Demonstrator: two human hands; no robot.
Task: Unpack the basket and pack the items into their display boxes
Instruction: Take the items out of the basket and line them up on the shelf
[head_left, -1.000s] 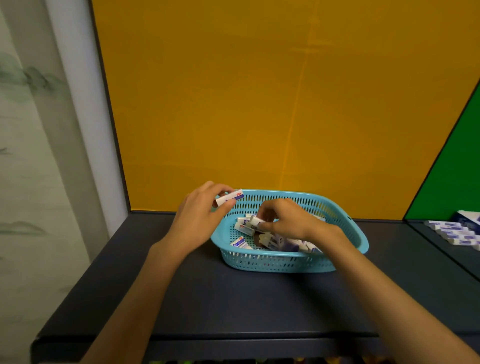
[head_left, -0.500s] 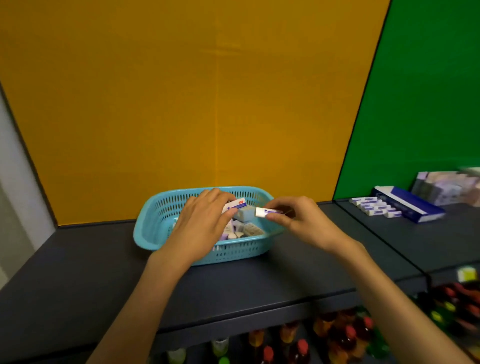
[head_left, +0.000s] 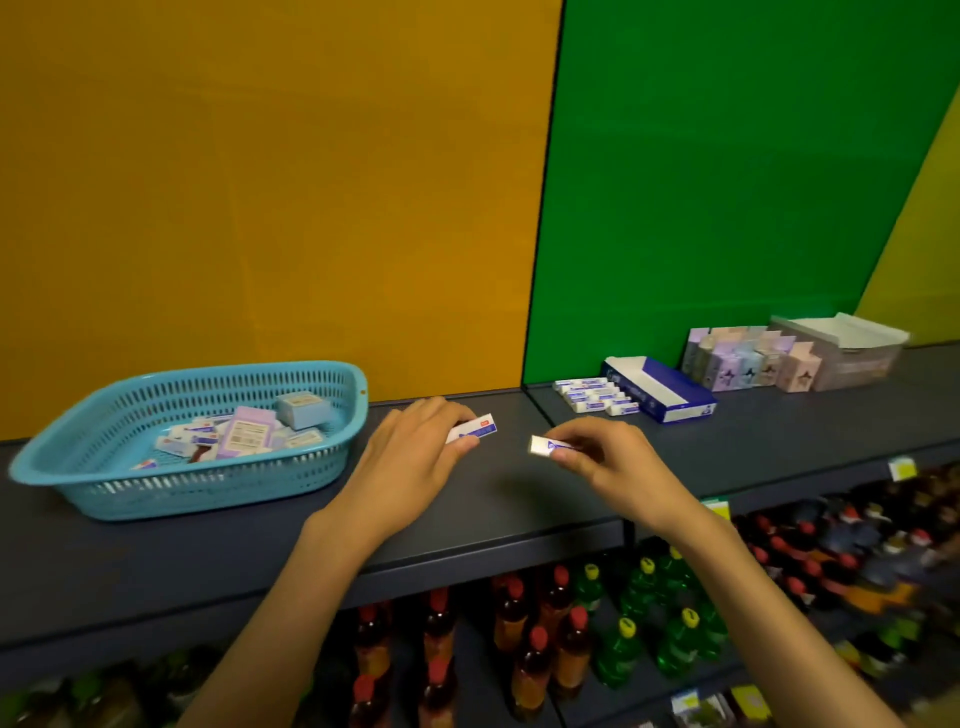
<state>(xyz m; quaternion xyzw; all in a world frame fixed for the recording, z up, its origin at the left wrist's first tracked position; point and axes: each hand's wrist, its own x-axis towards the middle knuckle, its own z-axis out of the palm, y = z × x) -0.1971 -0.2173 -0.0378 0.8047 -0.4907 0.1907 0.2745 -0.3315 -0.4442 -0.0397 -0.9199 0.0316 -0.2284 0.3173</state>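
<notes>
Carrying one eraser apiece, both hands have left the blue basket and now hang over the dark shelf to its right. A second ago they were still inside it, picking. The left hand pinches a white-and-blue eraser between thumb and fingers; the right hand is clamped likewise on a second eraser. The blue display box, with a row of erasers lying beside it, sits further right, well apart. Judged status: transfer under way, placement pending. More packets remain in the basket.
</notes>
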